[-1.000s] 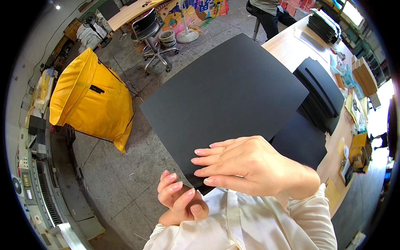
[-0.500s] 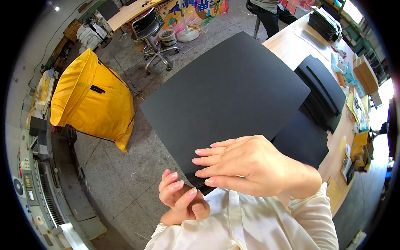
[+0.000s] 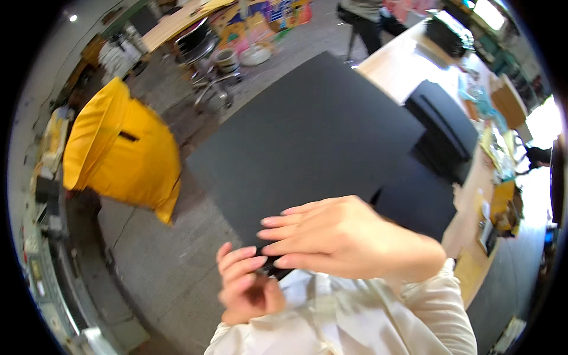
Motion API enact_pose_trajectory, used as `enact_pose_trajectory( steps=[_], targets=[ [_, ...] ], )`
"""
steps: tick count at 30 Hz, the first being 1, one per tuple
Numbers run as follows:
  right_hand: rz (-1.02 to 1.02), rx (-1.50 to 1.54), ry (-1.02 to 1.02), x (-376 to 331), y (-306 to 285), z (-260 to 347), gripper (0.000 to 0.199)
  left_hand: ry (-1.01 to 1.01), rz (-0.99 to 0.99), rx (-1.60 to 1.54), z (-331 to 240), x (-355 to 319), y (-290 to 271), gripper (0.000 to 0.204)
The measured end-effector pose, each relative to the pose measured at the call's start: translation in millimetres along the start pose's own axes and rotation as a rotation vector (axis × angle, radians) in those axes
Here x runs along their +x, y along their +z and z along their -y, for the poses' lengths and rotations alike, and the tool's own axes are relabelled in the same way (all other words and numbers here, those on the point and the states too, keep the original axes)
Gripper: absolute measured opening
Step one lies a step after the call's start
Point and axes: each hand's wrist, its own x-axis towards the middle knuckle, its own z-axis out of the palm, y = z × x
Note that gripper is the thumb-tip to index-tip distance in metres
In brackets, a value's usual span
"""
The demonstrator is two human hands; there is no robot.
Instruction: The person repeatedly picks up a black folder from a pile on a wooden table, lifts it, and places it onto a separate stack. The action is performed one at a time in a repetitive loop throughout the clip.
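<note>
A large matte black sheet [image 3: 313, 142], perhaps board, spreads out in front of me with its near corner close to my body. My right hand [image 3: 337, 236] is over that near part, palm down, with the fingers stretched out flat and pointing left. Just beyond the corner, to its left, my left hand [image 3: 245, 287] is turned up with its fingers loosely curled and the thumb apart. Nothing shows in its grasp. The right hand's fingertips come close to the left fingers and hide part of the corner; whether either hand touches it I cannot tell.
A wooden table [image 3: 393, 65] runs along the right, bearing dark folded pieces [image 3: 447, 124], a black stack [image 3: 447, 35] and cardboard [image 3: 507, 103]. On the floor at left stands a yellow sack [image 3: 124, 148]. Farther off are a swivel chair [image 3: 198, 47] and a seated person [image 3: 370, 26].
The whole view has shifted slightly left and blurred. Both hands keep nearly the same pose by the sheet's near corner; the left fingers look slightly straighter.
</note>
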Motion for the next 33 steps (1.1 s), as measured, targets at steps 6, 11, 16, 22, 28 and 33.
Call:
enact_pose_trajectory(
  steps=[6, 11, 16, 22, 28, 33],
  targets=[
    [-0.208, -0.341, -0.426, -15, 2, -15, 0.046, 0.111, 0.178, 0.2, -17, 26, -2, 0.025],
    [-0.448, -0.833, -0.312, -26, -14, -14, 0.038, 0.244, 0.17, 0.201, -16, 32, -3, 0.01],
    [-0.613, -0.993, -0.336, -71, -36, 28, 0.03, 0.442, 0.054, 0.091, -28, 34, 5, 0.02],
    [-0.983, -1.366, 0.355, -265, -18, 106, 0.03, 0.54, -0.343, -0.246, -27, 40, 28, 0.015],
    [-1.007, -1.483, 0.937, -466, 128, 81, 0.05, 0.556, -0.013, -0.234, 10, 18, 5, 0.012],
    [-0.691, -0.694, 1.461, -531, 197, 59, 0.066, 0.556, -0.022, -0.251, 1, 18, 11, 0.011]
  ],
)
